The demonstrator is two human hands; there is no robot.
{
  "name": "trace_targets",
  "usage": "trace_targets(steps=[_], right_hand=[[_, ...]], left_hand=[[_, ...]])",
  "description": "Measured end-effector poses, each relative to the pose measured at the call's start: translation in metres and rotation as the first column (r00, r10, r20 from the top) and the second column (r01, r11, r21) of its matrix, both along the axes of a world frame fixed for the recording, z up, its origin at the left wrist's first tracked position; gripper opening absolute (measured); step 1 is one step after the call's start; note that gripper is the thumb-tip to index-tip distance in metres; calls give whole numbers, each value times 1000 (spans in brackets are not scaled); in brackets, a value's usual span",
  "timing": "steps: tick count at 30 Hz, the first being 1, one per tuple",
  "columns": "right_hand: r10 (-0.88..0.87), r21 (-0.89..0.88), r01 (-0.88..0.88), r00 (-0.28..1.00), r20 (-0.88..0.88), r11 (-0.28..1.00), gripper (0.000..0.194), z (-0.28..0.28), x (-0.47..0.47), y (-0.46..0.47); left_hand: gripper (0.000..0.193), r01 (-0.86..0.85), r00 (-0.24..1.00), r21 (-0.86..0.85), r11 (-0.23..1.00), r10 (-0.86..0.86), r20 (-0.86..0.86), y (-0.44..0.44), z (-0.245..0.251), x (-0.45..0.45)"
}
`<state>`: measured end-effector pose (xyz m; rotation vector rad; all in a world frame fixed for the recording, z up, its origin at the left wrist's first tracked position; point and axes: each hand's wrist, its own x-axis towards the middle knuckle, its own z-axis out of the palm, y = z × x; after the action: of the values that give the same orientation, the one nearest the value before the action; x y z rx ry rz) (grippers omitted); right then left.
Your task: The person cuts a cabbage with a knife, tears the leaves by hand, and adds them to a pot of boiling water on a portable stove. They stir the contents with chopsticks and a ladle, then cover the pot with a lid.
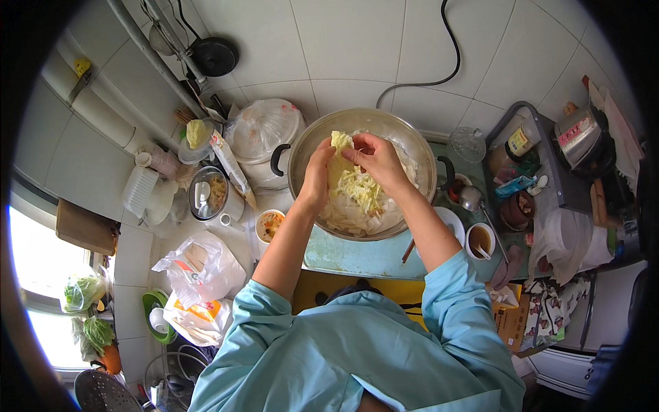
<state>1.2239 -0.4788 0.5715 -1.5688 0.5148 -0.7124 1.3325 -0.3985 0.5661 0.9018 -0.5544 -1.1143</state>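
Note:
Both of my hands are over a wide metal pan (pixel 304 129) with black side handles. My left hand (pixel 317 172) grips a pale yellow napa cabbage leaf (pixel 337 167), held upright along its inner side. The fingers of my right hand (pixel 378 159) pinch the leaf's upper right edge. Below my hands, torn yellow cabbage pieces (pixel 363 193) lie heaped on flat whitish pieces (pixel 350 221), whose kind I cannot tell, spread over the pan's bottom. My hands cover part of the pan's contents.
Left of the pan are a paper cup (pixel 270 226), a steel pot (pixel 229 203) and a bag-covered container (pixel 265 129). On the right stand a bowl of brown liquid (pixel 480 241) with a spoon, a ladle (pixel 471 198), a white plate (pixel 450 222) and a grey rack (pixel 545 159). Chopsticks (pixel 408 251) lie near the table's front edge.

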Motion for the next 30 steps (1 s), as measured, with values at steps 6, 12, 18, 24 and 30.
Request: trace_targets(steps=[6, 12, 18, 24, 30], right_hand=[[-64, 55, 62, 997, 38, 997, 20, 1, -4, -1], [-185, -75, 184, 983, -6, 980, 19, -7, -1, -1], [-259, -12, 259, 965, -40, 966, 3, 8, -22, -30], [-25, 39, 24, 999, 38, 999, 21, 8, -9, -9], [-32, -28, 33, 999, 18, 999, 26, 7, -5, -5]], left_hand=[[32, 24, 983, -47, 999, -16, 182, 4, 0, 3], [21, -145, 863, 5, 989, 124, 491, 5, 1, 7], [20, -300, 851, -43, 953, 288, 438, 8, 2, 29], [33, -195, 893, -102, 975, 220, 394, -6, 4, 12], [36, 56, 998, -145, 988, -54, 18, 2, 11, -2]])
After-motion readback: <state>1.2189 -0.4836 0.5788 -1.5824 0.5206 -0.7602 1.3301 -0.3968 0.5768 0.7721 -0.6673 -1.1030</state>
